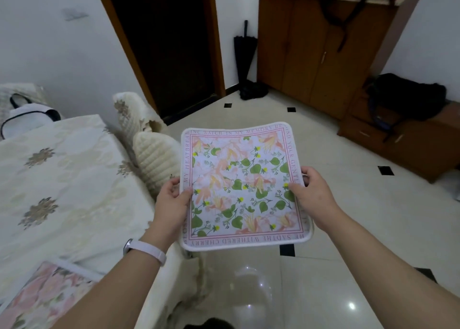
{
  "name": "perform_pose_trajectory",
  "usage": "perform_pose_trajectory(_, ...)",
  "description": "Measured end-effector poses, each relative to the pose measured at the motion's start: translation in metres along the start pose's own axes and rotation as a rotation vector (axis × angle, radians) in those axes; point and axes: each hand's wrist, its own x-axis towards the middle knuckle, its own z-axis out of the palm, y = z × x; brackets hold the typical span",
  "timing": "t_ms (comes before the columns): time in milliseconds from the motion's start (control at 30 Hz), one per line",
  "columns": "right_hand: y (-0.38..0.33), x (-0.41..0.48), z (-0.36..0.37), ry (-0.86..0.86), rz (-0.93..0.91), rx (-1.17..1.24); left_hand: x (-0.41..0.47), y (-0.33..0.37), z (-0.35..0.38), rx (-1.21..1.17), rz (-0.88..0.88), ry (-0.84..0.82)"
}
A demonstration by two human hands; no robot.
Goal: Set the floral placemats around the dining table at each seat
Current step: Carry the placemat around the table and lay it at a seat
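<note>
1. The floral placemat point(245, 186) is up in the air in front of the person, picture side up. It hangs over the floor point(348, 229), not over the surface point(62, 179) yet.
2. The left hand point(171, 204) holds its 9 o'clock edge and the right hand point(311, 191) holds its 3 o'clock edge. The fingers point(186, 191) of both hands are clamped on the mat, thumbs on top and the rest curled under the rim.
3. The mat looks soft, and its 12 o'clock edge bends up a little. If one hand lets go too soon, it could flop, fold, or fall on the floor.
4. The chair point(154, 159) with the cream cover is just beside the mat at 10 o'clock. The mat's edge could bump it on the way over and get pulled crooked.
5. The surface is at 9 o'clock, under a cream cloth. I think sliding the mat could bunch the cloth up, so it is safer to lay it straight down.
6. A second placemat point(44, 293) lies on the near corner at 7 o'clock. If this one lands too near it, two mats crowd one seat and another seat gets none.
7. A white bag point(27, 119) sits at the far end, at 10 o'clock. It may be in the way of a seat there.
</note>
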Motion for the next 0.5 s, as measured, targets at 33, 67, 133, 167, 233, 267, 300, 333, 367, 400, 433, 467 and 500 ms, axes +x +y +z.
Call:
perform_pose_trajectory(33,-0.001,0.008,-0.006,0.006,-0.001,0.004,0.006,0.002,0.008,-0.001,-0.004,-0.016)
perform_pose_trajectory(67,-0.002,0.016,-0.01,0.011,0.001,0.009,0.014,0.004,0.016,-0.003,-0.012,-0.03)
perform_pose_trajectory(133,-0.004,0.034,-0.017,0.02,0.009,0.013,0.031,0.007,0.032,0.004,-0.024,-0.038)
perform_pose_trajectory(167,-0.005,0.044,-0.02,0.023,0.015,0.009,0.041,0.007,0.04,0.01,-0.026,-0.038)
perform_pose_trajectory(233,-0.005,0.068,-0.024,0.037,0.032,0.001,0.063,0.007,0.057,0.009,-0.027,-0.044)
perform_pose_trajectory(267,-0.005,0.082,-0.026,0.048,0.039,0.001,0.076,0.008,0.066,0.003,-0.026,-0.048)
perform_pose_trajectory(300,-0.005,0.097,-0.027,0.057,0.046,0.0,0.089,0.008,0.075,0.002,-0.026,-0.051)
perform_pose_trajectory(333,-0.007,0.113,-0.028,0.066,0.052,-0.005,0.105,0.007,0.084,0.005,-0.028,-0.055)
perform_pose_trajectory(367,-0.008,0.129,-0.029,0.077,0.059,-0.012,0.121,0.007,0.093,0.005,-0.034,-0.062)
perform_pose_trajectory(400,-0.01,0.146,-0.029,0.089,0.066,-0.019,0.138,0.006,0.102,0.002,-0.041,-0.071)
perform_pose_trajectory(433,-0.011,0.165,-0.029,0.1,0.07,-0.027,0.158,0.007,0.11,0.0,-0.046,-0.08)
perform_pose_trajectory(467,-0.013,0.185,-0.028,0.107,0.075,-0.038,0.178,0.008,0.118,0.001,-0.049,-0.091)
perform_pose_trajectory(500,-0.017,0.205,-0.026,0.109,0.082,-0.051,0.198,0.01,0.125,0.001,-0.052,-0.104)
